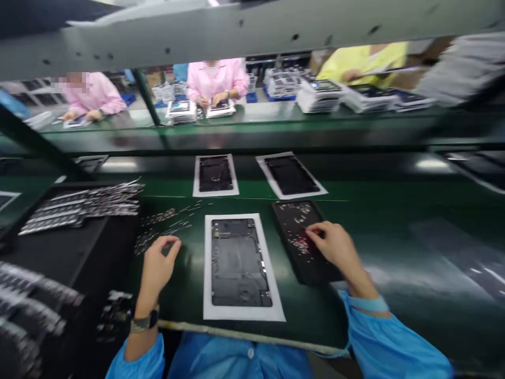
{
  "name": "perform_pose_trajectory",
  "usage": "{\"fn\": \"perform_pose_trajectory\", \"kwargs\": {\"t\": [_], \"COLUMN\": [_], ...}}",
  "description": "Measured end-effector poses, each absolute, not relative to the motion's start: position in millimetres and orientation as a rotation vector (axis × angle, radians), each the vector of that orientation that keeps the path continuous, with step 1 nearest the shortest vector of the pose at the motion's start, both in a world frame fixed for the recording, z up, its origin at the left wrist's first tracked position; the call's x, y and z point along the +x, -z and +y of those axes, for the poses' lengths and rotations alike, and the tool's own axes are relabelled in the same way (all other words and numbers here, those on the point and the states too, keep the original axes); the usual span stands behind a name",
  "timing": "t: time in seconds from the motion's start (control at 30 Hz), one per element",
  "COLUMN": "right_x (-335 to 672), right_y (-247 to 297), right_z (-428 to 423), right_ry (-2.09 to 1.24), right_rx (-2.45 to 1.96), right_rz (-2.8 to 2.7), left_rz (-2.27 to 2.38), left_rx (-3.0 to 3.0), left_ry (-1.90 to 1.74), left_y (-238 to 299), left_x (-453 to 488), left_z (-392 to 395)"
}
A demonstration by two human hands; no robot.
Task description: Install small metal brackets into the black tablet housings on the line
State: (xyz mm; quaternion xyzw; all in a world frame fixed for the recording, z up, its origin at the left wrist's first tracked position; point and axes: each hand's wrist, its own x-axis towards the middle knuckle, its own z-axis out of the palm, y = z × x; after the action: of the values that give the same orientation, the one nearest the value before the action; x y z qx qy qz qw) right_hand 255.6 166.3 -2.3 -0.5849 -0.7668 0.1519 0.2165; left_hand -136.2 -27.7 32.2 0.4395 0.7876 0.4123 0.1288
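My right hand (pixel 333 245) is over a black tray (pixel 315 271), its thumb and forefinger pinched at a scatter of small silvery parts (pixel 300 244). Whatever those fingertips hold is too small to make out. My left hand (pixel 160 263) hovers over the green bench left of centre, thumb and forefinger curled together; anything between them cannot be seen. Between my hands a tablet housing (pixel 240 263), dark and open-faced, lies flat on a white sheet (pixel 244 314). Thin strips and small parts (pixel 163 226) are strewn just beyond my left hand.
Two more dark housings, one on the left (pixel 215 173) and one on the right (pixel 292 175), lie on white sheets farther back. A black box (pixel 59 252) at left bears rows of metallic strips (pixel 90 205). Across a raised green shelf (pixel 256 122), several co-workers handle devices beside stacks.
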Motion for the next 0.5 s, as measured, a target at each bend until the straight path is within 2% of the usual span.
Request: {"fn": "perform_pose_trajectory", "kwargs": {"t": [0.17,0.33,0.5], "right_x": [257.9,249.5,255.5], "right_y": [-8.0,-36.8,-35.0], "right_z": [161.3,143.6,137.5], "right_ry": [-0.451,-0.568,-0.593], "right_rx": [-1.671,-1.748,-1.773], "right_rz": [-1.853,-1.663,-1.669], "left_rz": [2.556,2.768,2.925], "left_rx": [1.253,1.207,1.005], "left_ry": [-0.935,-0.714,-0.596], "left_y": [-8.3,-11.4,-7.8], "left_x": [-160.1,-174.9,-185.6], "left_z": [-61.7,-35.3,-11.5]}}
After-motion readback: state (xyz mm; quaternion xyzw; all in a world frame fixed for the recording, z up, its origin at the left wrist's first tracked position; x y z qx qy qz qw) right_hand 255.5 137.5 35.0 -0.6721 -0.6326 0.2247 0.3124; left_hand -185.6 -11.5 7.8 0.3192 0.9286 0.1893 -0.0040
